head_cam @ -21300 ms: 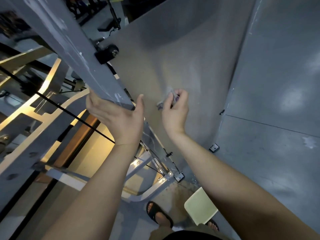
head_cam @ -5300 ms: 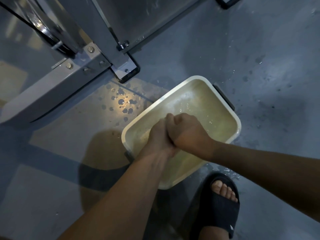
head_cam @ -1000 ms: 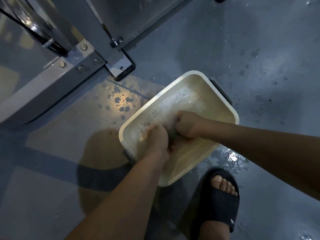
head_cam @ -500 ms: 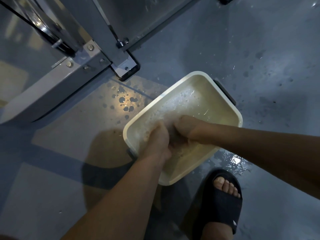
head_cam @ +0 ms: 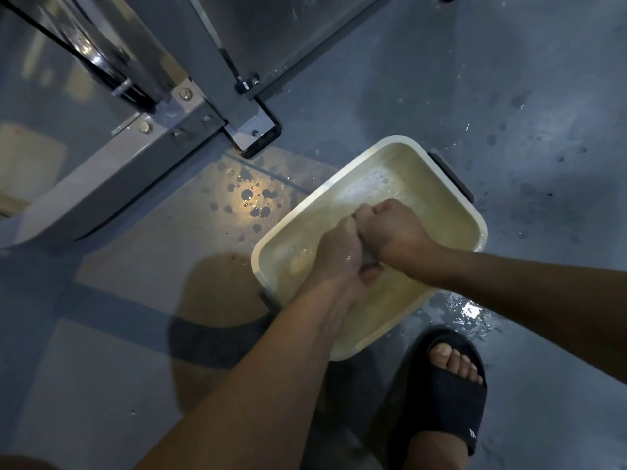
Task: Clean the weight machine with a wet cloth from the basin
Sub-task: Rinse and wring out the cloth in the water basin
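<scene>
**Down at the basin, both fists on the cloth**

Head view, and on my feed I am looking straight down. The left hand (head_cam: 339,256) and the right hand (head_cam: 393,228) sit knuckle to knuckle above the middle of the basin (head_cam: 339,173), touching each other. Each grip is closed, fingers curled tight round the cloth (head_cam: 368,258). I can see only a pale sliver of it between the two fists; the rest is hidden inside them. The left hand glistens wet.

The basin is a cream rectangular tub on the grey floor (head_cam: 509,79), with a dark handle (head_cam: 451,178) on its far-right side. Cloudy water with some bubbles lies in it under the hands. I cannot tell whether the fists touch the water.

The weight machine (head_cam: 112,178) stands up-left of the basin and apart from it, grey frame rails bolted together, its foot plate (head_cam: 252,137) nearest the tub's far corner. Drops of water (head_cam: 252,198) dot the floor between that foot and the basin. A puddle (head_cam: 470,312) shines just beside the tub's near-right edge. A foot in a black sandal (head_cam: 448,408) is planted near the tub's near corner.
</scene>
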A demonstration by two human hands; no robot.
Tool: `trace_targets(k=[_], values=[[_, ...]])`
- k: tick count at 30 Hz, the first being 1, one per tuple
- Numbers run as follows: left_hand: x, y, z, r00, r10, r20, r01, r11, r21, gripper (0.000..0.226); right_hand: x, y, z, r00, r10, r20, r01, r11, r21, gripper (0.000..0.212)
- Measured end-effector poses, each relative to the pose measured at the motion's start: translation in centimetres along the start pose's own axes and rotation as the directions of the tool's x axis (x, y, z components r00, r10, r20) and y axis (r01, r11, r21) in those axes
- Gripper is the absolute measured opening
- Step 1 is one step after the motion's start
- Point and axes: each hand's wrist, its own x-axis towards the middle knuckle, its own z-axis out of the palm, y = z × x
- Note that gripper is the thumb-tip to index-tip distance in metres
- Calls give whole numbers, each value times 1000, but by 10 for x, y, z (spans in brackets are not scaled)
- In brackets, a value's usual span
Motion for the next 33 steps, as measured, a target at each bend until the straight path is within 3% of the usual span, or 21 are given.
trace_targets(k=[4, 9, 11, 13, 15, 17, 18, 19, 20, 21, 22, 25, 26, 27, 30, 33], values=[[0, 5, -12, 997, -19, 81, 28, 994, -106, 30, -17, -4, 0, 986, -144, 87, 146, 989, -16, 55], [1, -4, -5, 994, 56, 96, -64, 994, 89, 41, 18, 0, -7, 997, 64, 52, -60, 996, -71, 46], [2, -1, -9, 995, 78, 68, -83, 993, 79, 48, 4, -1, 4, 999, 16, 42, -15, 999, -42, 50], [14, -1, -14, 997, 71, 10, -72, 995, 75, 40, -11, -3, 6, 994, -73, 86, 76, 997, -33, 59], [25, -7, -17, 991, 79, -111, -57, 980, 191, 36, -7, 0, -2, 988, -75, 135, 96, 983, -155, 61], [30, -9, -23, 973, 138, -184, -78, 950, 302, 43, 15, 6, -10, 998, -10, 63, 29, 956, -294, 56], [27, -9, -25, 971, 171, -166, -96, 917, 387, 44, 22, 8, -12, 1000, 9, 28, 0, 947, -322, 52], [24, -6, -28, 964, 243, -106, -138, 801, 583, 44, 24, 7, -13, 1000, 15, 8, -12, 942, -336, 47], [16, -3, -29, 950, 312, -13, -180, 583, 792, 45, 22, 6, -9, 1000, 13, 7, -10, 947, -321, 40], [14, -2, -31, 929, 358, 88, -229, 374, 899, 54, 20, 6, -6, 999, 31, 40, -17, 950, -312, 34], [13, -4, -33, 907, 370, 201, -317, 285, 905, 70, 14, 3, -4, 989, 79, 122, -44, 963, -266, 31], [10, -3, -39, 896, 213, 390, -438, 272, 857, 105, -2, 0, -6, 895, 171, 413, -163, 985, -55, 33], [7, -1, -41, 896, 163, 413, -443, 250, 861, 109, -6, 2, -13, 876, 100, 471, -139, 989, 49, 36], [6, 1, -41, 887, 160, 433, -461, 259, 849, 102, -10, 2, -20, 886, 35, 463, -113, 983, 143, 40], [-7, 21, -40, 864, 217, 454, -500, 277, 820, 38, -22, 4, -41, 908, -68, 414, -88, 934, 345, 48], [-30, 42, -32, 864, 150, 480, -495, 423, 759, 24, -25, 11, -58, 939, 16, 343, -238, 750, 617, 37]])
